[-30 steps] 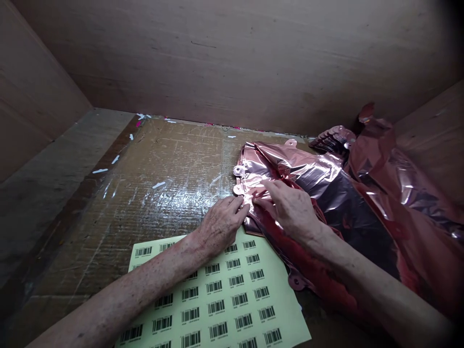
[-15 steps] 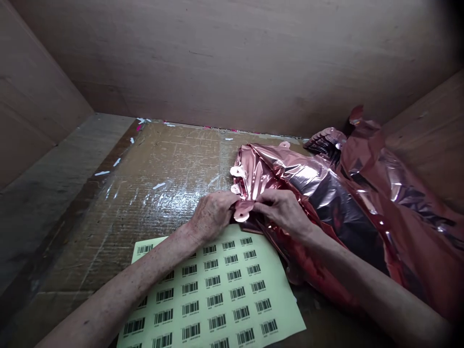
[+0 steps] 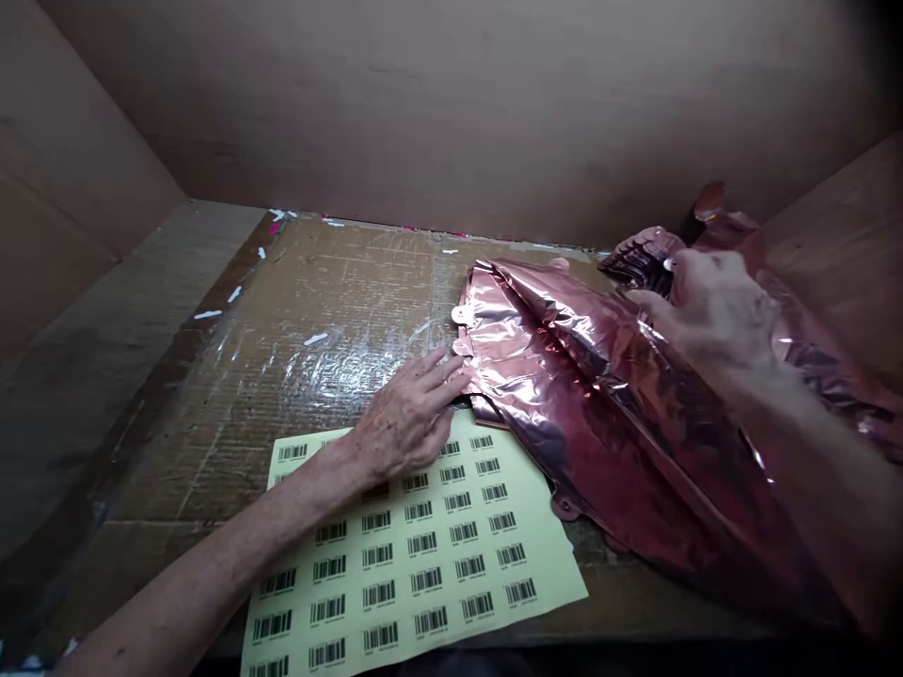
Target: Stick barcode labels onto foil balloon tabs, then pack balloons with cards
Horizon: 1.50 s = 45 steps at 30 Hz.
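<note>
Shiny rose-pink foil balloons [image 3: 508,329], flat and overlapping, lie in the middle with small rounded tabs along the left edge. My left hand [image 3: 405,414] is open, its outstretched fingertips at that edge and its palm over a sheet of barcode stickers [image 3: 423,574]. The sheet is pale yellow-green and reaches partly under the foil. Farther right, my right hand [image 3: 726,301] is smeared by motion above the foil. Its thumb and fingers look apart, close to a fanned stack of foil tabs [image 3: 645,259]. No object shows between them.
Wooden boards form a back wall [image 3: 451,122], a left wall [image 3: 71,141] and a right wall [image 3: 839,226]. Taped cardboard [image 3: 339,291] covers the work surface. White scraps [image 3: 208,314] are stuck on its left part, and more lie along the back edge.
My right hand has let go of the tab at the foil's left edge and moved right and back. My left hand's fingers have straightened from a pinch. The foil's front corner now lies flatter.
</note>
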Each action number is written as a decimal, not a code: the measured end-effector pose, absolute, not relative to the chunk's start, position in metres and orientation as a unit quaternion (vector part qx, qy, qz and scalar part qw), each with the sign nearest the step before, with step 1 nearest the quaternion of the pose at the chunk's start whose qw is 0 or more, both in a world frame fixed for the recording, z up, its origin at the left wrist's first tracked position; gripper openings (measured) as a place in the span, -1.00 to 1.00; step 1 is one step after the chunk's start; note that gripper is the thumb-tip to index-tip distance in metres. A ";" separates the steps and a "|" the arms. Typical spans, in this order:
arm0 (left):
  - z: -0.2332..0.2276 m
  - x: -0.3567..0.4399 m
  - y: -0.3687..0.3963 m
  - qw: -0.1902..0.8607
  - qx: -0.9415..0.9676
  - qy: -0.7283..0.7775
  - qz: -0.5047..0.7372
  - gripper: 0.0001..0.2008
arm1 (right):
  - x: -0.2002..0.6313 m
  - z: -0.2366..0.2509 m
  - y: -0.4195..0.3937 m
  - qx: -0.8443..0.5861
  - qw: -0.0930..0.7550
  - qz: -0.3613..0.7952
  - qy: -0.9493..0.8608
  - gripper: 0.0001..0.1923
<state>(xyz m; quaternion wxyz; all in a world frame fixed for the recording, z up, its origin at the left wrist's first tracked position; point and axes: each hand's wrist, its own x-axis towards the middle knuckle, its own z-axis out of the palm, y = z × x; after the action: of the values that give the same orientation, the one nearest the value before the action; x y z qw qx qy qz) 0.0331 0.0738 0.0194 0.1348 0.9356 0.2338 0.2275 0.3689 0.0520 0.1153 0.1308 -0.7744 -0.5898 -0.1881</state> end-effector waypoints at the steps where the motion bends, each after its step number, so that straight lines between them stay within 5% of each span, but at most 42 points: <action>1: 0.018 0.034 0.070 0.124 0.937 0.231 0.231 -0.56 | 0.348 0.108 0.038 -0.735 0.161 -0.196 -0.629 -0.73; 4: 0.010 0.041 0.065 0.103 0.942 0.236 0.218 -0.64 | 0.282 0.073 -0.007 -0.540 0.212 -0.062 -0.812 -0.78; 11: -0.001 0.044 0.064 0.102 0.941 0.247 0.209 -0.64 | 0.256 0.011 -0.037 -0.504 0.201 -0.072 -0.837 -0.76; 21: 0.000 0.045 0.063 0.105 0.937 0.245 0.226 -0.64 | 0.255 0.014 -0.032 -0.523 0.211 0.019 -0.826 -0.82; 38: -0.001 0.044 0.064 0.111 0.935 0.241 0.237 -0.65 | 0.243 0.018 -0.024 -0.587 0.152 -0.017 -0.795 -0.83; 45: -0.001 0.043 0.062 0.126 0.933 0.246 0.228 -0.64 | 0.252 0.048 -0.018 -0.606 0.182 0.180 -0.753 -0.80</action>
<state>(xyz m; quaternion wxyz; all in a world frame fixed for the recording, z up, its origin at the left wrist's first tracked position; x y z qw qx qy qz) 0.0430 0.0622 -0.0007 0.1261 0.9335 0.2462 0.2281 0.2523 -0.0176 0.0476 0.1816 -0.6057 -0.7535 0.1799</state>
